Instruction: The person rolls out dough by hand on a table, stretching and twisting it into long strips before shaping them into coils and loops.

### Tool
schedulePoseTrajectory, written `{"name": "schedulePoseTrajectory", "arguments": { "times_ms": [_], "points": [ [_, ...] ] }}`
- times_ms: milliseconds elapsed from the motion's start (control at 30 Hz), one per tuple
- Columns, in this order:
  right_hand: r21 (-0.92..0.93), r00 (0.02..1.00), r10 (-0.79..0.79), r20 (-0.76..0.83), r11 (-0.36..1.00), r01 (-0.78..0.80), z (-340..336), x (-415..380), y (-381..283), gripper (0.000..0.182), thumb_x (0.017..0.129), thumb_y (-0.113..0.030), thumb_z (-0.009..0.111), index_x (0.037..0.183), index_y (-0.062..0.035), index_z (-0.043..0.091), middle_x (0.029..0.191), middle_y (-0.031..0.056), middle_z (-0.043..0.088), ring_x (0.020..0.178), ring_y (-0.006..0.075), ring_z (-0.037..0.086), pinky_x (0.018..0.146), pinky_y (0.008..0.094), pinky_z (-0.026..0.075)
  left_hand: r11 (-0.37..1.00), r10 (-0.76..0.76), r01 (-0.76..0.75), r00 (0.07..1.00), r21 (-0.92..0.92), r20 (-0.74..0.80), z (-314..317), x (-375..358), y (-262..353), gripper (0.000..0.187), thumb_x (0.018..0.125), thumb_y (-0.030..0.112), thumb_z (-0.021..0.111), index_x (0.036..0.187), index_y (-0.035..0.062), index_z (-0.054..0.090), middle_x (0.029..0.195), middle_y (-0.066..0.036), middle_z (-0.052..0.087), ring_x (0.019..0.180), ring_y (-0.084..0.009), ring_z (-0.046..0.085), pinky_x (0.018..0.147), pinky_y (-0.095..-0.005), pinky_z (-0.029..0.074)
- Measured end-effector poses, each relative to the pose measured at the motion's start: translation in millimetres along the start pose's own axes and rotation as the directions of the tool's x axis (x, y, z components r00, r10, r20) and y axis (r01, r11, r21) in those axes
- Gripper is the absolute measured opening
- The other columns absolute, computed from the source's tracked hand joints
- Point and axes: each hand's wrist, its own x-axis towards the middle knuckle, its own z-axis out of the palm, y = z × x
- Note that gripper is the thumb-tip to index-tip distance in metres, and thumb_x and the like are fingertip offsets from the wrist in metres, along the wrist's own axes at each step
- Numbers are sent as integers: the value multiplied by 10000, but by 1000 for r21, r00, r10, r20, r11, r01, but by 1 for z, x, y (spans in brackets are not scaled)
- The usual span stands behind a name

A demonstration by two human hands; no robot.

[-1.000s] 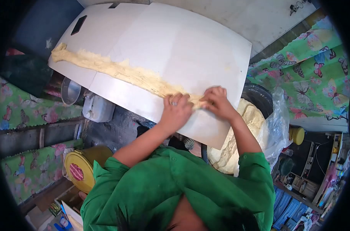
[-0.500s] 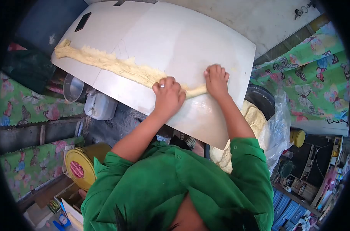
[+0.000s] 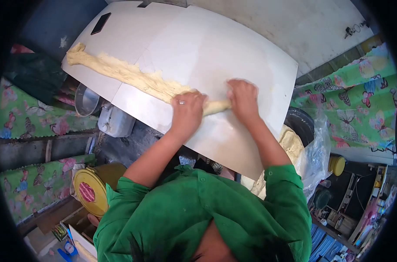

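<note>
A long strip of pale yellow dough (image 3: 128, 76) stretches across the white tabletop (image 3: 216, 48). Its left stretch lies flat and ragged along the far edge, while the short part between my hands is rolled into a smooth, thick cord. My left hand (image 3: 187, 108), with a ring on one finger, is closed over the dough, fingers curled onto it. At the cord's right end, my right hand (image 3: 244, 99) curls its fingers around the dough, slightly smeared by motion. Both palms hide the dough beneath them.
A dark phone (image 3: 101, 23) lies at the table's far left. Below the right edge stands a black tub (image 3: 301, 124) with more dough (image 3: 290, 144) and clear plastic (image 3: 318, 153). A white jug (image 3: 115, 121), a metal pot (image 3: 86, 99) and a yellow-lidded bucket (image 3: 85, 190) sit at lower left.
My right hand has shifted left over the table, and its fingers have curled in more. The left hand stays on the dough, its fingers turned slightly. The whole view has shifted a little.
</note>
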Motion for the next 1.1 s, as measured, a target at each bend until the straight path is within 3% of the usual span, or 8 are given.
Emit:
{"name": "schedulePoseTrajectory", "arguments": {
  "times_ms": [100,300,567,667,733,833,933,1100],
  "points": [
    [243,936,-289,199,940,239,-8,-19,-19,353,878,-230,563,1221,-146,577,1053,69,551,1013,229,497,890,385,338,977,170,-145,972,-156,164,-12,-9,5,300,796,224,633,1056,83,584,1013,-43,561,997,-233,511,896,-468,307],
    [-52,973,73,219,997,-63,-3,13,5,338,920,-330,483,1182,-179,635,950,45,548,909,225,471,838,369,319,976,-165,187,969,-113,185,-18,1,-8,227,797,182,621,982,53,590,1019,-73,558,1009,-260,500,925,-445,309],
    [283,902,-82,424,958,-46,-27,-29,-4,275,764,-266,713,1014,-156,677,900,39,532,894,207,470,826,366,326,943,326,-297,913,-148,245,-6,-25,-24,266,714,189,697,923,54,604,1055,-80,554,1018,-235,499,946,-446,304],
    [294,844,-134,519,955,-29,-28,-22,-1,270,788,-316,682,963,-116,633,901,43,527,892,216,476,826,379,327,977,122,-60,943,-202,310,-20,-20,-20,235,750,181,667,932,51,595,1013,-102,544,1048,-280,462,945,-458,266],
    [-149,982,82,173,987,-56,-3,-4,0,300,813,-333,640,974,-89,575,929,45,538,893,232,487,830,386,327,977,-178,195,967,-81,180,-19,-10,-15,217,767,141,643,955,47,589,993,-129,534,1066,-334,432,941,-461,240],
    [-256,998,54,18,965,-48,9,28,-11,289,851,-171,549,1121,-68,551,969,69,546,941,254,508,852,391,351,971,-230,225,970,-76,-76,-14,18,-22,257,773,132,634,1014,52,591,1035,-119,547,1073,-297,451,928,-454,267],
    [201,935,-277,222,951,234,10,3,-38,444,841,-277,589,1269,-164,542,988,47,553,991,235,526,899,369,387,992,114,-105,984,-70,134,0,-5,-45,302,764,160,658,1054,94,607,1032,-40,586,1053,-237,490,904,-437,309],
    [-88,899,80,430,995,-46,4,11,-26,440,869,-307,568,1294,-196,543,1129,53,530,1085,245,456,947,434,308,997,-33,53,948,-57,316,-28,-12,-51,286,765,274,692,984,103,626,956,-18,585,1046,-250,492,916,-485,270]
  ]
}}
